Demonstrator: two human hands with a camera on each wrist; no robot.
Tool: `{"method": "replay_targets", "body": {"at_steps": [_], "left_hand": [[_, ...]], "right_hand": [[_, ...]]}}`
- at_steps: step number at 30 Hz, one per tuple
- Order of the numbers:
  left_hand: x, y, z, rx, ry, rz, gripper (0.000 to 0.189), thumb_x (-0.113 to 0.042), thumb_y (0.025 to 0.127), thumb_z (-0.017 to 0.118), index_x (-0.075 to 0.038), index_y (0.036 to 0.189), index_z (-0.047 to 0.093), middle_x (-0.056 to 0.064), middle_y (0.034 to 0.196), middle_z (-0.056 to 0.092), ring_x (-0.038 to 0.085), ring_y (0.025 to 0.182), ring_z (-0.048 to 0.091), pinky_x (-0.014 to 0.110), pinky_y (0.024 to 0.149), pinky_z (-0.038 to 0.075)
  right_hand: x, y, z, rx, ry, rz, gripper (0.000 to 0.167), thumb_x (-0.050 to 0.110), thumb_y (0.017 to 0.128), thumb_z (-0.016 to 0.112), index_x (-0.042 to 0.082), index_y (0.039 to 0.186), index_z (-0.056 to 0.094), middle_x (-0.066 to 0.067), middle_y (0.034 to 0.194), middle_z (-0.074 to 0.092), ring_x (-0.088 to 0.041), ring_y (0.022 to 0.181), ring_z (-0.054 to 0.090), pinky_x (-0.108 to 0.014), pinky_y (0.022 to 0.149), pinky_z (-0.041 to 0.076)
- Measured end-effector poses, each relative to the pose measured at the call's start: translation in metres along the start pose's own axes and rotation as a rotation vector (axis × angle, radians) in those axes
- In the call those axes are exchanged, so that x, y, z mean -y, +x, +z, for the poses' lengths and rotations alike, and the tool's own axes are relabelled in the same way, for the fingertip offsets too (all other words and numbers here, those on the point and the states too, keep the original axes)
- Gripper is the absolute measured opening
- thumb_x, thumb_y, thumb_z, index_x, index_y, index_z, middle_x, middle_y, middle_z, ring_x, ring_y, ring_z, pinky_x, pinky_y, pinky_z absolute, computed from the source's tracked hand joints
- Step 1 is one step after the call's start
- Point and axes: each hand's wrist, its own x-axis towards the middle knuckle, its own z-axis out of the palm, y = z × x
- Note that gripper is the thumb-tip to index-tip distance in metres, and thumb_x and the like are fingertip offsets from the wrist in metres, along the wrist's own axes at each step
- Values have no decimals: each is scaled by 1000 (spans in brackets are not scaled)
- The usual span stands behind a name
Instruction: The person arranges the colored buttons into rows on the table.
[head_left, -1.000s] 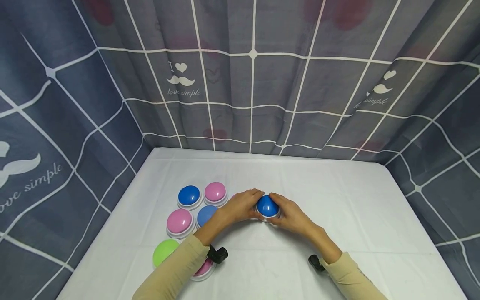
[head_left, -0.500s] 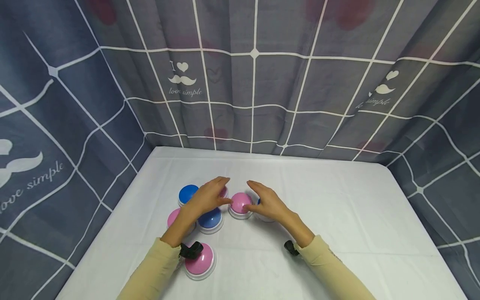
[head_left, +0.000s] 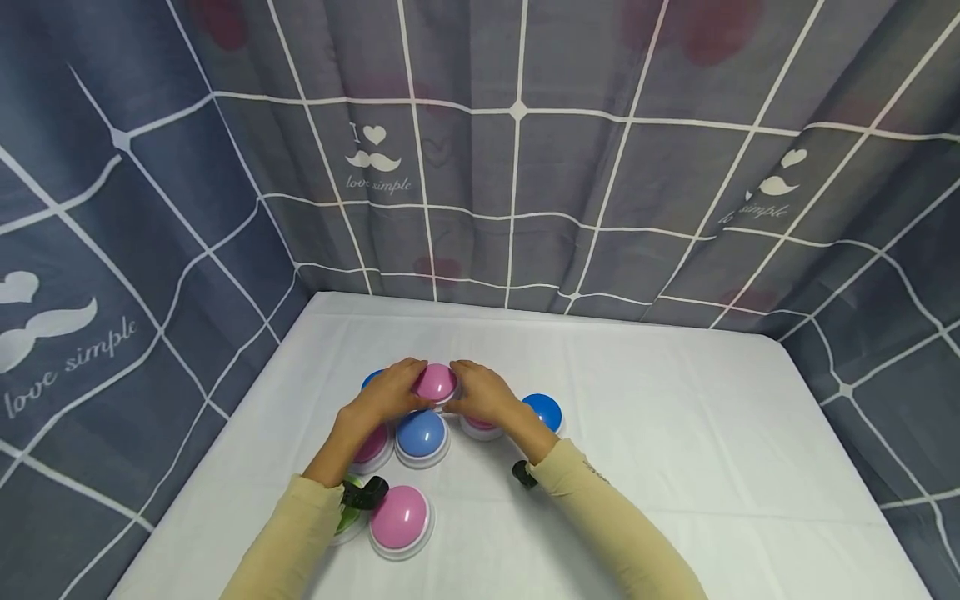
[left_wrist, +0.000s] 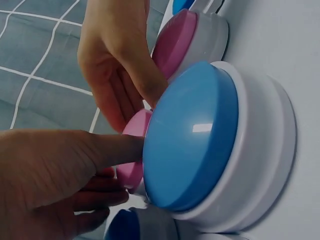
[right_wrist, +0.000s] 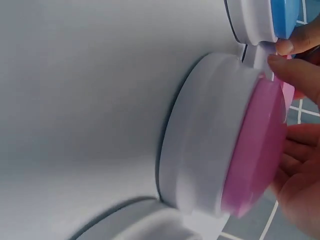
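Observation:
In the head view, both hands surround a pink dome push button [head_left: 437, 382] with a white base at the back of the group. My left hand [head_left: 386, 392] grips its left side and my right hand [head_left: 483, 392] its right side, thumbs towards me. The left wrist view shows the left thumb [left_wrist: 120, 150] against the pink button [left_wrist: 131, 175], partly hidden behind a light-blue button [left_wrist: 195, 140]. Under the right hand stands another pink button [right_wrist: 255, 145], mostly covered from above. Both thumbs nearly meet in the right wrist view.
A blue button [head_left: 543, 412] stands at the right and another blue one [head_left: 372, 377] behind the left hand. Pink [head_left: 372, 448], green [head_left: 348, 514] and pink [head_left: 400, 518] buttons lie nearer, partly under the left arm. A white cloth covers the table [head_left: 675, 433]; checked curtains [head_left: 465, 167] surround it.
Both hands have left the blue button at the right, passed open over the pink one beside it, and moved left to close around the pink button at the back.

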Motion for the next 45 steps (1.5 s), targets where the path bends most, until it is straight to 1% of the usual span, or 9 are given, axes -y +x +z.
{"method": "replay_targets", "body": {"at_steps": [7, 11, 15, 18, 22, 26, 31, 35, 45], "left_hand": [[5, 5, 3, 47, -46, -45, 50, -20, 77, 86, 3, 115, 63, 14, 105, 65, 29, 99, 61, 49, 91, 51], [7, 7, 4, 33, -45, -23, 50, -20, 76, 87, 2, 114, 64, 12, 103, 66, 28, 97, 61, 49, 90, 50], [8, 10, 2, -11, -43, 10, 47, -20, 73, 88, -1, 109, 66, 10, 98, 66, 27, 92, 61, 48, 84, 51], [6, 10, 0, -53, -28, 9, 52, -22, 72, 89, -1, 113, 66, 11, 103, 67, 28, 95, 62, 50, 84, 52], [0, 9, -4, -106, -21, 32, 64, -24, 73, 89, 3, 125, 62, 17, 114, 66, 34, 104, 63, 52, 89, 51], [-7, 8, -7, -135, -34, 57, 67, -27, 74, 88, 2, 128, 61, 18, 121, 65, 34, 111, 62, 52, 94, 49], [-26, 9, -8, -144, -75, 63, 72, -32, 76, 87, -1, 134, 59, 16, 130, 62, 33, 120, 58, 54, 99, 46], [-50, 12, 0, -146, -102, 77, 73, -36, 77, 86, -4, 136, 58, 13, 132, 62, 31, 121, 58, 52, 99, 47], [-106, 27, 41, -166, -69, 265, 71, -43, 78, 83, -7, 135, 59, 9, 130, 63, 23, 114, 63, 41, 91, 54]], "right_hand": [[10, 8, 10, 27, -29, 49, 55, 28, 77, 86, 3, 118, 61, -10, 105, 67, -23, 97, 64, -39, 86, 53], [10, 7, 12, -1, -51, 60, 54, 28, 76, 87, 3, 116, 62, -9, 102, 66, -23, 94, 64, -39, 84, 53], [9, 6, 11, -46, -40, 58, 54, 28, 77, 87, 4, 117, 61, -9, 103, 66, -23, 94, 63, -39, 84, 53], [7, 5, 9, -85, -9, 49, 56, 27, 78, 85, 2, 122, 60, -12, 107, 66, -24, 96, 64, -40, 85, 53], [5, 4, 5, -125, 33, 55, 67, 25, 81, 84, -1, 135, 54, -16, 123, 64, -27, 109, 63, -43, 94, 51], [1, -5, -2, -154, 75, 52, 75, 24, 81, 83, -3, 142, 48, -18, 135, 58, -30, 121, 58, -46, 100, 47], [-5, -29, -20, -210, 166, 23, 77, 22, 80, 83, -4, 143, 46, -18, 139, 55, -32, 125, 55, -50, 102, 46], [-20, -56, -33, -260, 219, -8, 77, 20, 79, 85, -4, 142, 48, -18, 138, 55, -33, 126, 54, -49, 104, 44], [-70, -127, -48, -350, 254, -6, 77, 16, 74, 89, 1, 140, 52, -15, 136, 58, -34, 126, 54, -55, 102, 44]]}}
